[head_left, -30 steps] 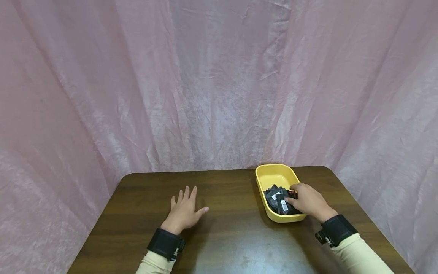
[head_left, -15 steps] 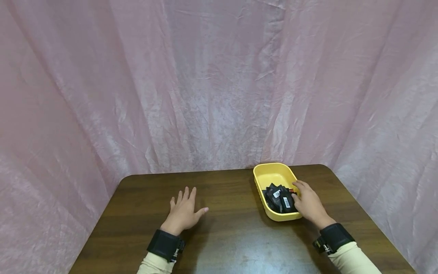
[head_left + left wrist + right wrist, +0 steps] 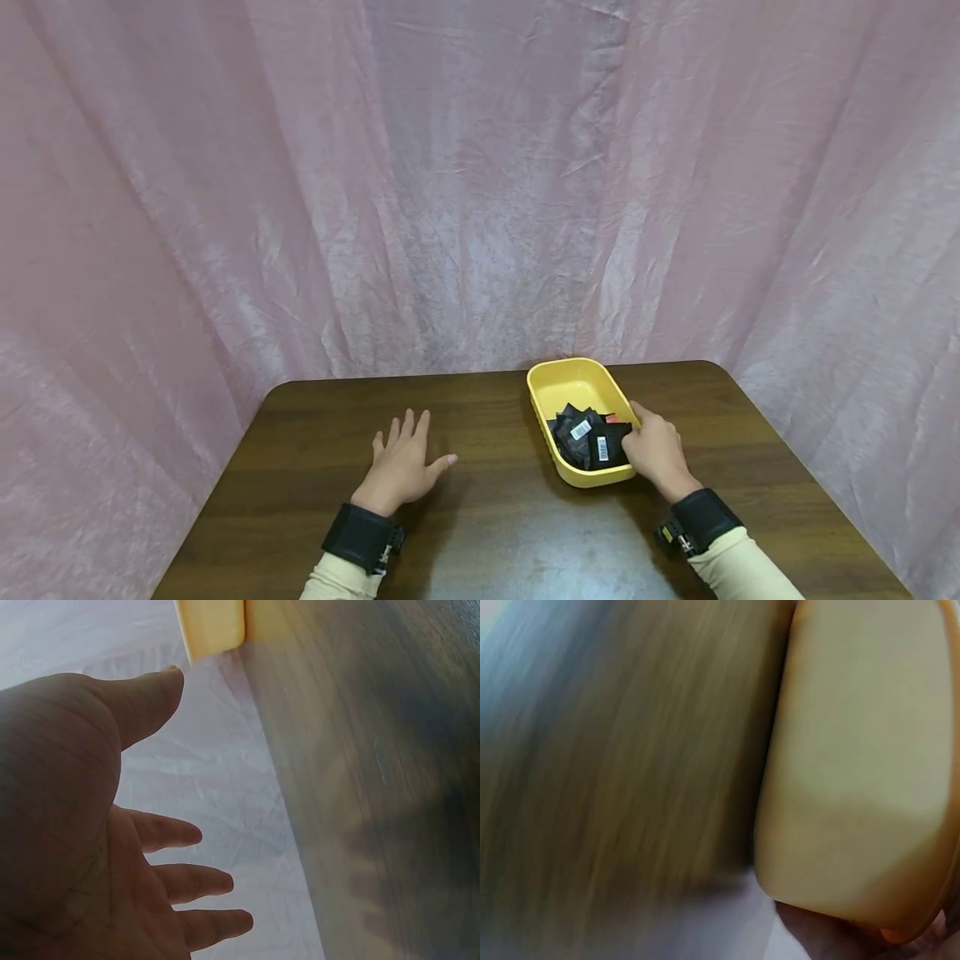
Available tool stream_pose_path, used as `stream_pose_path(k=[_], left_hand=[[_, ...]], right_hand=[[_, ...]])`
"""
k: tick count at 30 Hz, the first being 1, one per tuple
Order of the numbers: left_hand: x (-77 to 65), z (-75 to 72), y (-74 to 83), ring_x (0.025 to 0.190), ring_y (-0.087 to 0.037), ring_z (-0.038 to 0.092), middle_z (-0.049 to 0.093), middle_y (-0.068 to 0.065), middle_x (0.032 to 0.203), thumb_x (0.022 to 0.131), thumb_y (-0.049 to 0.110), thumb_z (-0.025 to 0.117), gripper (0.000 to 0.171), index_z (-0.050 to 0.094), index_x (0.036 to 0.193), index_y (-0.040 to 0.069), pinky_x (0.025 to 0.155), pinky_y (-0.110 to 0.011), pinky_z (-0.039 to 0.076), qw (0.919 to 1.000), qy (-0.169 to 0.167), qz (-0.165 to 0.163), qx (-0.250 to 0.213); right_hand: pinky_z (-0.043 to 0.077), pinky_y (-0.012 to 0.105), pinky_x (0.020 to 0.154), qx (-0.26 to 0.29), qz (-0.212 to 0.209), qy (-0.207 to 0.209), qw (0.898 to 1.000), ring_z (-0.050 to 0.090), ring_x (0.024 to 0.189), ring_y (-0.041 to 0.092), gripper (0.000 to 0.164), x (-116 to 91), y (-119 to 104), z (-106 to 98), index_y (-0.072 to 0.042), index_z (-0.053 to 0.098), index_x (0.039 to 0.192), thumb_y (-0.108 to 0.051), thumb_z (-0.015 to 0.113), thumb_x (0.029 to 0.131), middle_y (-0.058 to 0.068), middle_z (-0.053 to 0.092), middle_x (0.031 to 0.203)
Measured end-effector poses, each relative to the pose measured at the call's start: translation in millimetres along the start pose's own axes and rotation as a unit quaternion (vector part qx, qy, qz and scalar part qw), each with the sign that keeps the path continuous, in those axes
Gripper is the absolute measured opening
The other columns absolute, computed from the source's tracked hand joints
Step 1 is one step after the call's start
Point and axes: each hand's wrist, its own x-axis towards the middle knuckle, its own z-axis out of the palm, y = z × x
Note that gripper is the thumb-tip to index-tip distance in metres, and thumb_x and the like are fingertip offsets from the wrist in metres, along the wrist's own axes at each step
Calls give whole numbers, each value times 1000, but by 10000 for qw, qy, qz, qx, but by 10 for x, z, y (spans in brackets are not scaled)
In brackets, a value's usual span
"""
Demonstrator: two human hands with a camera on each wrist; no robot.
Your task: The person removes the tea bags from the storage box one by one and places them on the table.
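Observation:
A yellow plastic bin point(image 3: 573, 385) stands on the right half of the table. Several flat black packets point(image 3: 579, 433) with white barcode labels lie in its near half, and a bit of red shows beside them. My right hand point(image 3: 657, 450) holds the bin by its right rim, thumb at the inner side and fingers along the outside. The right wrist view shows the bin's wall point(image 3: 855, 750) up close, with part of the hand point(image 3: 832, 930) at its lower corner. With spread, straight fingers, my left hand point(image 3: 400, 468) hovers over the table, holding nothing.
The brown wooden table point(image 3: 487, 517) has rounded far corners. Behind its far edge hangs a pink curtain point(image 3: 480, 208). Black straps with small devices sit on both wrists, the left strap point(image 3: 360, 535) and the right strap point(image 3: 705, 521).
My right hand has come out from over the packets to the bin's right rim, and the bin has slid left with it. The left hand stays in place.

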Motion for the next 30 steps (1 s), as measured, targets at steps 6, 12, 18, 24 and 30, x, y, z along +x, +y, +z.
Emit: stream_pose_path(k=[6, 12, 18, 24, 30], left_hand=[[18, 5, 13, 160, -60, 19, 21, -34, 174, 102, 51, 67, 92, 27, 168, 1, 125, -81, 13, 10000, -29, 15, 28], [56, 39, 63, 160, -60, 20, 22, -34, 173, 102, 51, 68, 91, 30, 167, 1, 125, -81, 15, 9999, -8, 112, 50], [80, 136, 177, 159, -60, 24, 26, -34, 172, 101, 53, 69, 91, 33, 166, 1, 124, -81, 18, 9993, 24, 348, 101], [82, 273, 336, 157, -56, 34, 35, -33, 169, 101, 50, 70, 86, 39, 162, -2, 122, -77, 27, 9978, 124, 655, 23], [145, 357, 554, 152, -49, 46, 46, -30, 163, 102, 44, 70, 76, 47, 157, -3, 121, -67, 39, 9912, 508, 1220, 71]], right_hand=[[56, 60, 76, -310, 12, -122, 9994, 72, 107, 53, 73, -57, -253, 150, -3, 44, 161, -7, 52, 89, 33, 64, 141], [51, 51, 62, -561, 61, -173, 9983, 72, 89, 44, 73, -76, -414, 234, -7, 43, 163, -11, 54, 90, 33, 69, 134], [49, 48, 60, -640, -19, -287, 9975, 71, 84, 41, 75, -70, -418, 189, -7, 44, 162, -10, 55, 88, 33, 71, 131], [50, 48, 60, -750, -230, -307, 9964, 70, 78, 38, 79, -93, -404, 195, -6, 45, 162, -8, 59, 84, 31, 75, 120], [52, 52, 62, -716, -267, -219, 9968, 71, 80, 41, 80, -112, -413, 232, -7, 46, 161, -7, 60, 82, 31, 75, 120]])
